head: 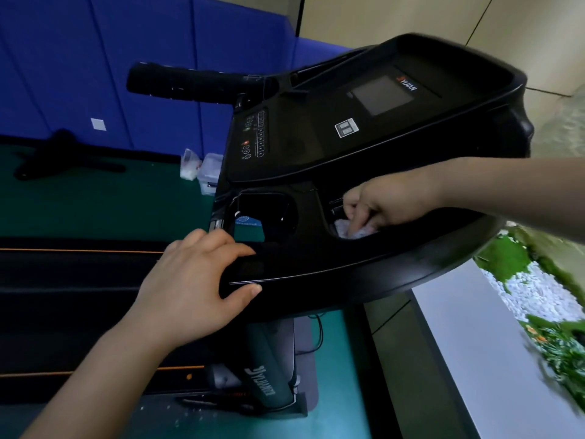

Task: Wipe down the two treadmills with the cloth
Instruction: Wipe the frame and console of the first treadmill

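**Hands.** The left hand (pixel 193 280) is laid over the near edge of the black plastic treadmill console (pixel 316 147). Its fingers are spread on top and its thumb is hooked against the front rim, so the edge is gripped. The right hand (pixel 383 204) is curled downward, and a crumpled white cloth (pixel 343 229) is pinched in it and pressed into the console's right-hand recess. The two hands are held apart.

**Console.**
- An oval cup recess (pixel 269 213) is set to the left of the cloth.
- A grey square display screen (pixel 381 95) is set higher up.
- A column of small round buttons (pixel 254 134) is ranged along the left side.
- A black foam-covered handlebar (pixel 190 85) projects to the left.

**Surface and room.**
- A black running belt (pixel 79 274), edged by thin orange lines, is seen below the console.
- A green floor (pixel 95 201) is seen beyond the belt, with clear plastic containers (pixel 210 174) standing on it.
- The room is backed by blue padded wall panels (pixel 63 58) and a beige wall (pixel 411 14).
- A white ledge (pixel 459 327) is seen at the right, bordered by white pebbles and green plants (pixel 557 346).

**Writing.**
- White brand lettering (pixel 408 84) beside the screen, prefixed by an orange mark, is read roughly as "YIJIAN".
- White lettering on the grey-green upright column (pixel 258 383) cannot be read with certainty.
- The white square sticker (pixel 346 128) is illegible.
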Tool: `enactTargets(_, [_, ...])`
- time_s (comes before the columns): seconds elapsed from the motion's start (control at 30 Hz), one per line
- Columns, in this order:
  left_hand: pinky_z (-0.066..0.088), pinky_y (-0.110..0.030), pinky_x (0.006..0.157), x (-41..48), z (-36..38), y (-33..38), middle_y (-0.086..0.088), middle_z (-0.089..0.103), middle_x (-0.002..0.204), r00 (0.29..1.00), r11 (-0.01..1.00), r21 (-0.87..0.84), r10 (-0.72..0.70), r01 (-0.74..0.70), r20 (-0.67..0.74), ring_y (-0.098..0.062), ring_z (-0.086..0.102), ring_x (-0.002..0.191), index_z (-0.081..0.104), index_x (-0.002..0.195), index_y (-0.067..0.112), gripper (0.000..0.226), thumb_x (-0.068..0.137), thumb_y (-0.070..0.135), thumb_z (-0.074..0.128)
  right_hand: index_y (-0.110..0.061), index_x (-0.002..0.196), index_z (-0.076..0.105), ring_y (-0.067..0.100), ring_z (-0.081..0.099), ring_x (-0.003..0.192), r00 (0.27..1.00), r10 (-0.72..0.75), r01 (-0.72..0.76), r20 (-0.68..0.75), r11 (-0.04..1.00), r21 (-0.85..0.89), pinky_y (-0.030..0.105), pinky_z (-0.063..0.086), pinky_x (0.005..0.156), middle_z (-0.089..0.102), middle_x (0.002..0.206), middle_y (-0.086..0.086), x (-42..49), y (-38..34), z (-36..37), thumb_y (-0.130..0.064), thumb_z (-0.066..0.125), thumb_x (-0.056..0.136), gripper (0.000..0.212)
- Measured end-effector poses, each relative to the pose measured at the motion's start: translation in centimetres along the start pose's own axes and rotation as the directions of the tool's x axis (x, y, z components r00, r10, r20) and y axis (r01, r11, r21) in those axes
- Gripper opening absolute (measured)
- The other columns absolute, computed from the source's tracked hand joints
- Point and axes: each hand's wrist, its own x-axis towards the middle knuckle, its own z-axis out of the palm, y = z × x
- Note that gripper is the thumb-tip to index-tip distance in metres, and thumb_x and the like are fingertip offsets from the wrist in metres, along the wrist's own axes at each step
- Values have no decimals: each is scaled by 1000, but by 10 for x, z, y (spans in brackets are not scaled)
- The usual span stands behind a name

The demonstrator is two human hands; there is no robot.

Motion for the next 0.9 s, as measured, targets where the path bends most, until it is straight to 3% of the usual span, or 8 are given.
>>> enactTargets(0.07, [43, -35, 85, -1, 0, 0, 20, 51, 102, 1000, 1000, -5, -3, 3, -2, -11, 48, 95, 59, 119, 37, 61, 73, 71, 40, -22, 106, 73, 0, 51, 81, 999, 34, -35, -40, 999, -9, 3, 36, 74, 50, 95, -7, -1, -1, 1, -21, 68, 85, 22])
enactTargets(0.2, [43, -33, 85, 0, 0, -2, 21, 51, 101, 1000, 1000, -15, 2, -2, -4, -10, 49, 96, 60, 118, 38, 60, 73, 72, 40, -17, 95, 72, 23, 63, 77, 979, 131, -141, -158, 989, -52, 35, 52, 74, 64, 88, 9, 16, 4, -1, -39, 67, 81, 27])
enactTargets(0.4, [43, -32, 87, 1, 1, -4, 22, 50, 101, 1000, 1000, -23, 6, -6, 2, -8, 48, 96, 59, 118, 40, 60, 73, 73, 39, -26, 102, 75, 11, 59, 92, 987, 119, -134, 107, 979, 151, 27, 46, 89, 59, 98, -8, 1, -12, -11, -26, 72, 83, 19])
enactTargets(0.5, [43, -32, 86, 1, 0, -4, 23, 49, 99, 1000, 1000, -15, 5, -5, -7, -9, 48, 94, 59, 117, 40, 59, 73, 74, 39, -28, 85, 74, 13, 61, 67, 984, 170, -163, -56, 981, 110, 29, 50, 71, 64, 73, -3, 16, -6, -6, -36, 71, 81, 9])
enactTargets(0.6, [44, -32, 84, 1, 0, -4, 22, 50, 98, 1000, 1000, -15, 3, -4, -22, -10, 49, 92, 61, 116, 39, 58, 73, 73, 40, -21, 77, 71, 11, 50, 56, 947, 242, -245, -210, 969, 8, 23, 38, 64, 52, 57, -8, 29, -3, -4, -37, 69, 84, 17])
enactTargets(0.73, [44, -31, 82, 1, 1, -4, 22, 51, 97, 1000, 1000, -1, 10, -10, -29, -9, 49, 90, 61, 114, 38, 56, 74, 72, 41, -39, 56, 60, 9, 55, 63, 978, 207, -209, 28, 973, 96, 25, 43, 68, 63, 77, 1, 12, -13, -9, -30, 64, 90, 35])
enactTargets(0.8, [44, -31, 81, 1, 1, -4, 22, 50, 97, 999, 1000, 1, 11, -10, -36, -9, 49, 90, 62, 114, 38, 56, 74, 72, 41, -40, 68, 69, 14, 60, 75, 974, 213, -221, 74, 969, 109, 28, 47, 74, 65, 89, 4, 3, -19, -9, -29, 65, 89, 24])
enactTargets(0.9, [45, -32, 81, 1, 2, -4, 21, 51, 96, 999, 1000, 3, 14, -13, -38, -9, 49, 90, 62, 113, 38, 55, 74, 71, 42, -13, 91, 72, 24, 58, 83, 970, 189, -203, -150, 976, -83, 28, 40, 71, 55, 94, 7, 7, -17, -2, -27, 61, 90, 18])
